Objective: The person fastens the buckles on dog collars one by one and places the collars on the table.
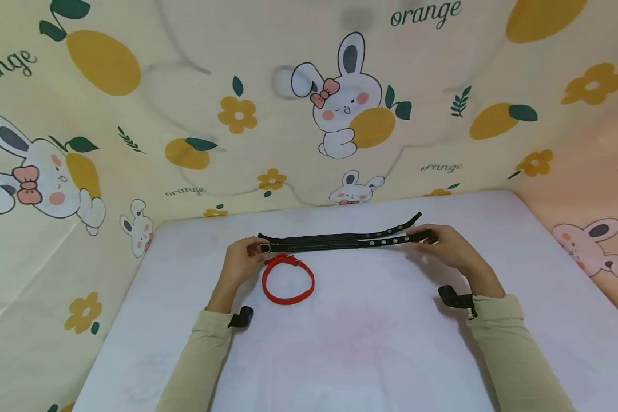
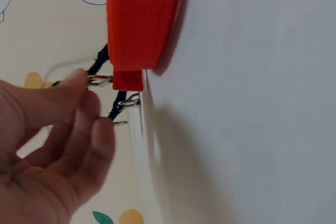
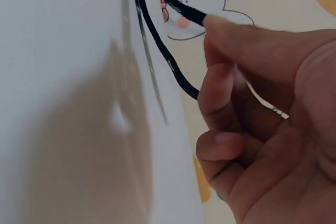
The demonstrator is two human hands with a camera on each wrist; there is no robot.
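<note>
Pinching the buckle end of black straps (image 1: 321,246) in the left grip (image 1: 239,263), near the far edge of the table (image 1: 371,349); pinching a holed tail (image 1: 395,241) in the right grip (image 1: 450,249), toward the far right corner. Running nearly parallel to that edge, just beyond a looped red collar (image 1: 288,301).

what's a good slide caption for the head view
Left hand and right hand hold black straps at opposite ends, beyond a red looped strap on the white table.
</note>
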